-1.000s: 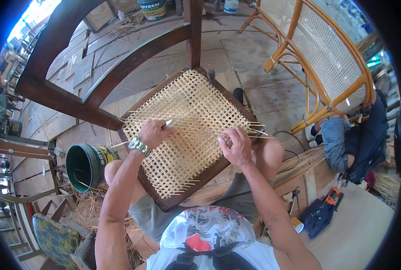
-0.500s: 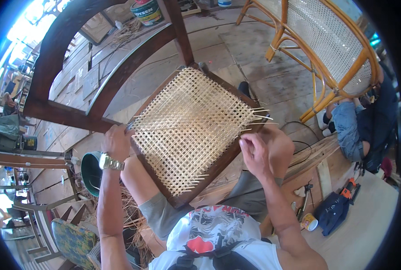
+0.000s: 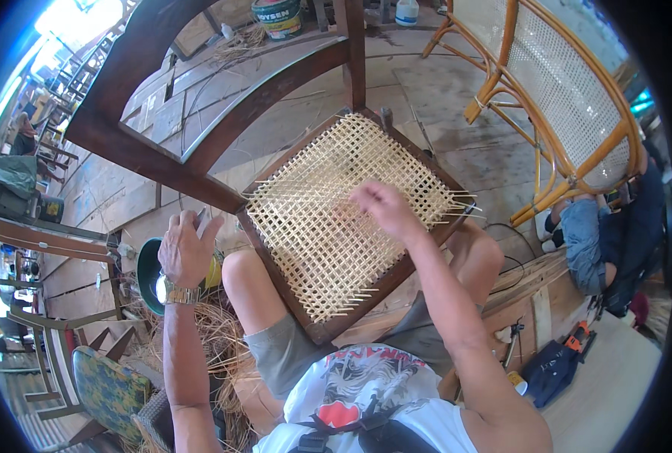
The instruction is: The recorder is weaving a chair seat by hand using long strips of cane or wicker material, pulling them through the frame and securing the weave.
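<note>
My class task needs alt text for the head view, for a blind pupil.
A bare right hand is over the woven cane seat of a dark wooden chair, loose strand ends jutting from it. The left hand is beside the chair, near a green bucket.

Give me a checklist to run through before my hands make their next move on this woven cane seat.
1. Cane seat facing up in the wooden chair: ok, the weave is in full light.
2. Strand ends level with the frame: not ok, several jut out at the right corner.
3. Left hand clear of the weave: ok, it is off to the seat's left.
4. Right hand clear of the weave: not ok, it is over it; contact unclear.
5. Small gray object by the left fingers secure: cannot tell.
</note>
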`<control>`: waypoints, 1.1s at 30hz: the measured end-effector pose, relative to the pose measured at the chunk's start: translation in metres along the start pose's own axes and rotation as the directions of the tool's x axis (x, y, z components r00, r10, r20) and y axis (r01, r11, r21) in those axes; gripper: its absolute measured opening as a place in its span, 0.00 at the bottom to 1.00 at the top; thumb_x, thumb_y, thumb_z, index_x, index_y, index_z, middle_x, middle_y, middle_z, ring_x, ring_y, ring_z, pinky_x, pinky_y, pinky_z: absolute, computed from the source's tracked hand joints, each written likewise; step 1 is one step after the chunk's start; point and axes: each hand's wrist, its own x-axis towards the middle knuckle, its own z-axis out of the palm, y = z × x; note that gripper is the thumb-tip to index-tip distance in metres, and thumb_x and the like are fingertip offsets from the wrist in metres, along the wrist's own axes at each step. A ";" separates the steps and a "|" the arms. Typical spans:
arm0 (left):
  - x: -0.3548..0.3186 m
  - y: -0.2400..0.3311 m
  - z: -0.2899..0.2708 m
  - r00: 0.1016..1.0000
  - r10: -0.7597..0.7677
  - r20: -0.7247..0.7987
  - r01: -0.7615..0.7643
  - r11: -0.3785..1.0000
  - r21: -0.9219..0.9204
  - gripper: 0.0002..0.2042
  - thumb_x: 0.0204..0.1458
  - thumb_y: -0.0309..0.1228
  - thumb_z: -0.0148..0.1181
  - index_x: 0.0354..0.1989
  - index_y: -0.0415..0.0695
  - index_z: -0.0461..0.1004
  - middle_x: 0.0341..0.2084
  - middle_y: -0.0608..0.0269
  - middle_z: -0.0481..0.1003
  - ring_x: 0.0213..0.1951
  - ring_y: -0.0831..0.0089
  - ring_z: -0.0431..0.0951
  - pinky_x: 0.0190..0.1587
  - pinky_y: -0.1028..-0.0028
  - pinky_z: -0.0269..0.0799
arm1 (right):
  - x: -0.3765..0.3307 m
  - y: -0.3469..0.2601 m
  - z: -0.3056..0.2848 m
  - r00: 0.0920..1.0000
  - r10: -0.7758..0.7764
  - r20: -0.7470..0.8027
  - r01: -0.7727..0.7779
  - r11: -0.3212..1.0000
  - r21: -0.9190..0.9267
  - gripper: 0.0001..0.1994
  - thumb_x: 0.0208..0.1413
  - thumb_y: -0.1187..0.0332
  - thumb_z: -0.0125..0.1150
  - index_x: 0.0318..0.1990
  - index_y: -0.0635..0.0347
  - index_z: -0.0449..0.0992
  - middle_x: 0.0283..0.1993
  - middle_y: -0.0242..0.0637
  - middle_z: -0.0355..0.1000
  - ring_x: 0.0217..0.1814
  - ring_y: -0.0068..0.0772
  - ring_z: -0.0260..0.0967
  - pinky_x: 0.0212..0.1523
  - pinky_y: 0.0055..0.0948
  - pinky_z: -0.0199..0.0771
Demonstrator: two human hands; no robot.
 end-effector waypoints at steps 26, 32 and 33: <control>-0.009 0.167 0.124 0.817 0.352 0.457 -0.074 0.850 -0.521 0.11 0.63 0.36 0.51 0.43 0.45 0.77 0.33 0.45 0.81 0.32 0.48 0.83 0.35 0.52 0.78 | -0.017 0.006 -0.049 0.995 -0.096 -0.023 0.049 0.681 -0.730 0.06 0.58 0.67 0.61 0.37 0.59 0.79 0.39 0.41 0.77 0.42 0.47 0.76 0.45 0.42 0.75; 0.012 0.181 0.125 0.777 0.407 0.480 -0.255 0.901 -0.351 0.14 0.62 0.38 0.51 0.38 0.42 0.80 0.30 0.46 0.81 0.34 0.47 0.83 0.40 0.52 0.78 | -0.024 -0.004 -0.050 0.974 -0.187 -0.128 0.034 0.679 -0.733 0.07 0.58 0.65 0.63 0.36 0.58 0.80 0.38 0.39 0.75 0.42 0.45 0.76 0.45 0.42 0.75; 0.017 0.186 0.122 0.731 0.466 0.498 -0.354 0.884 -0.307 0.15 0.62 0.40 0.51 0.38 0.43 0.79 0.31 0.47 0.81 0.36 0.48 0.83 0.41 0.52 0.77 | -0.024 -0.005 -0.053 0.964 -0.218 -0.150 0.036 0.670 -0.742 0.07 0.57 0.65 0.63 0.35 0.58 0.81 0.38 0.39 0.75 0.42 0.45 0.75 0.44 0.42 0.75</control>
